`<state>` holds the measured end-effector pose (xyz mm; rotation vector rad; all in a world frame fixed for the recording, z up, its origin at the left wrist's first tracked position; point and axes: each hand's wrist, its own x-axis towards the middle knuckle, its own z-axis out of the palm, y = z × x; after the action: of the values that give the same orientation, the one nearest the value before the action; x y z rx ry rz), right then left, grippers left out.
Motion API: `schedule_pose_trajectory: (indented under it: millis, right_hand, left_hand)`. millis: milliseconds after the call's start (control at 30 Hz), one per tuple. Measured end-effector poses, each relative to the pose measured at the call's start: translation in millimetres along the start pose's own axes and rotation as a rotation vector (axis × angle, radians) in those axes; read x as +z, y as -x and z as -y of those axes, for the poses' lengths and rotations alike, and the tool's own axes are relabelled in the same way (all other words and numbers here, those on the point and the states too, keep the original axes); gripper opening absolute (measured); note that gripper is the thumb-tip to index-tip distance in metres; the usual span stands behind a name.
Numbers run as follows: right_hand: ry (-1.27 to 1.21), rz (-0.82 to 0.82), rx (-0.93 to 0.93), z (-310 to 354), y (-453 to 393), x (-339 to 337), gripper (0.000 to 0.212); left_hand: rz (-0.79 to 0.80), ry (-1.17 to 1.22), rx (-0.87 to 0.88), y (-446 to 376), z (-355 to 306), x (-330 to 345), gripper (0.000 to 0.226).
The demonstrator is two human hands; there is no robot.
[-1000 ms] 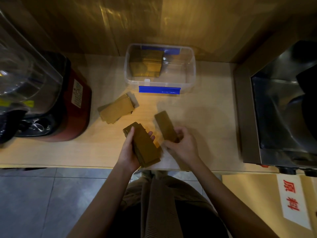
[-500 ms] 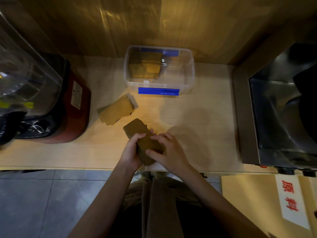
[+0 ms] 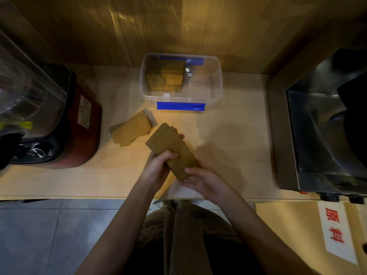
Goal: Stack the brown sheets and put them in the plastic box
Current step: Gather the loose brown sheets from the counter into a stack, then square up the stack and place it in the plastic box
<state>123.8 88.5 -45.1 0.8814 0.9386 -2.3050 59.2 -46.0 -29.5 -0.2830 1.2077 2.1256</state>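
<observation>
I hold a stack of brown sheets (image 3: 172, 148) above the wooden counter, tilted from upper left to lower right. My left hand (image 3: 156, 169) grips its left edge, with fingertips showing past the far side. My right hand (image 3: 200, 180) holds the near end from below and the right. A second, loose pile of brown sheets (image 3: 132, 131) lies on the counter to the left. The clear plastic box (image 3: 215, 86) with blue clips stands at the back, lid off, with more brown sheets (image 3: 165, 77) in its left half.
A red-based blender with a clear jug (image 3: 59, 120) fills the left of the counter (image 3: 234, 135). A steel machine (image 3: 321, 124) stands on the right. A wooden wall runs behind the box. A white label with red characters (image 3: 335, 231) sits lower right.
My right hand laid the single brown sheet it held onto the stack. Both hands now grip the stack together and it has shifted slightly right.
</observation>
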Motion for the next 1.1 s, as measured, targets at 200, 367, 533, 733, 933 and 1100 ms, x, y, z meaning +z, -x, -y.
schedule_pose_trajectory:
  millis: [200,367,533,733,933,1100]
  right_hand:
    - [0.677,-0.246,-0.313,20,1,-23,0.028]
    - [0.873,-0.342,-0.485,9,-13,-30,0.031]
    - [0.830,-0.444,-0.473,-4,-30,-34,0.040]
    - [0.720,-0.537,-0.478,-18,-40,-31,0.041]
    - [0.875,-0.467,-0.462,-16,-40,-40,0.032]
    - [0.807,-0.498,-0.455,-12,-42,-40,0.031]
  left_hand:
    - [-0.091,-0.389,0.093,-9,-4,-33,0.054]
    - [-0.140,-0.809,0.146,-19,21,-42,0.046]
    - [-0.202,-0.811,0.110,-22,37,-43,0.059]
    - [-0.249,-0.764,0.050,-24,46,-36,0.061]
    - [-0.285,-0.697,0.018,-22,46,-29,0.070]
    - [-0.292,-0.694,0.040,-21,48,-37,0.048]
